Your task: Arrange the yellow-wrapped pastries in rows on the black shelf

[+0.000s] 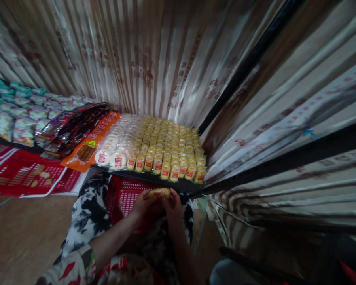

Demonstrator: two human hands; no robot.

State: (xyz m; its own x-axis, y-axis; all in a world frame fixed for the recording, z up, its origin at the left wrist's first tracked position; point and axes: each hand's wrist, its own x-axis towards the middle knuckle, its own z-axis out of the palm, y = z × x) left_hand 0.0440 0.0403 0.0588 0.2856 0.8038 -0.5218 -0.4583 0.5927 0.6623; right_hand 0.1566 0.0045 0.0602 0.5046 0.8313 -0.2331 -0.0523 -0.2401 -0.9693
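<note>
Between my two hands is a small wrapped snack (160, 192), yellowish with a reddish label, held level by its two ends. My left hand (142, 201) pinches its left end, and my right hand (173, 201) grips the right end. Below them a red plastic basket (130, 198) sits between my knees; its inside is mostly dark and partly hidden by my arms. Just beyond my hands, rows of similar yellow wrapped snacks (166, 146) with red and orange labels stand packed together on a dark-edged shelf (142, 176).
Left of the yellow snacks lie white round packaged snacks (115, 152), an orange packet (87, 146), dark glossy packets (74, 126) and white-and-green bags (20, 114). A red printed sheet (32, 174) hangs below the shelf. Striped curtain (154, 59) and dark poles (249, 71) enclose the back and right.
</note>
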